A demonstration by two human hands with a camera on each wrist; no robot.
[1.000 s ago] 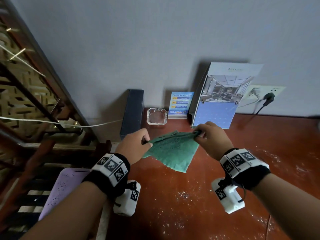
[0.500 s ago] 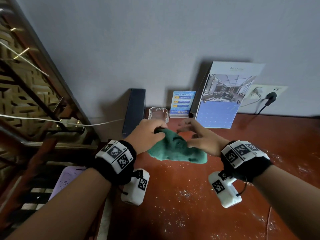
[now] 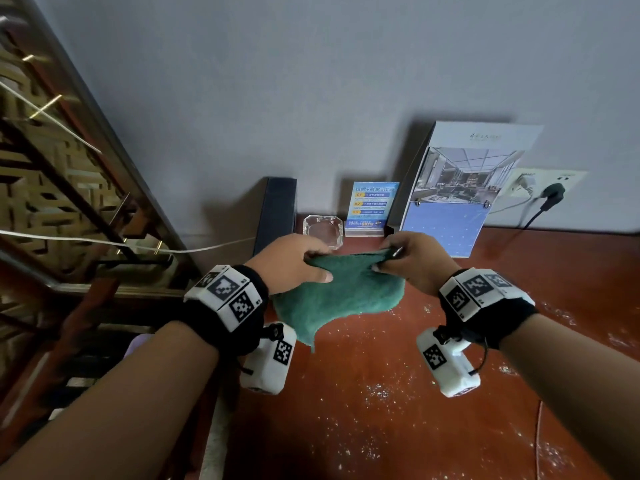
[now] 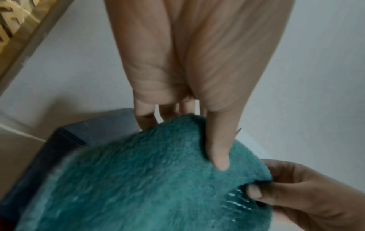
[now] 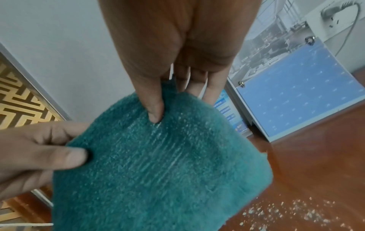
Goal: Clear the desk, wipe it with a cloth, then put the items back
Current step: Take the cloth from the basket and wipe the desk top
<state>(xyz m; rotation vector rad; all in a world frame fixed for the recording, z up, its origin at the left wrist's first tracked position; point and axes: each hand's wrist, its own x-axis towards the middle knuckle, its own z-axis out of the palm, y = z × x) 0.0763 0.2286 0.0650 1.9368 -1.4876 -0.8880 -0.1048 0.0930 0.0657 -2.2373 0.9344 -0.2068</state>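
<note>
A teal cloth [image 3: 341,294] hangs in the air above the red-brown desk [image 3: 398,410], folded over, with a corner drooping down. My left hand [image 3: 294,263] pinches its upper left edge, thumb on the near face. My right hand [image 3: 407,259] pinches the upper right edge. In the left wrist view the thumb [image 4: 218,150] presses on the cloth [image 4: 138,179]. The right wrist view shows the thumb [image 5: 155,107] on the cloth [image 5: 158,164], whose pile carries pale dust.
Along the wall at the back of the desk stand a dark box [image 3: 277,209], a glass ashtray [image 3: 322,231], a small blue sign [image 3: 370,209] and a desk calendar [image 3: 453,188]. A wall socket [image 3: 543,183] holds two plugs. White crumbs [image 3: 377,393] dot the desk.
The cloth went from stretched flat between both hands to bunched on the desk, and is now lifted again, folded over, both hands pinching its top edge.
</note>
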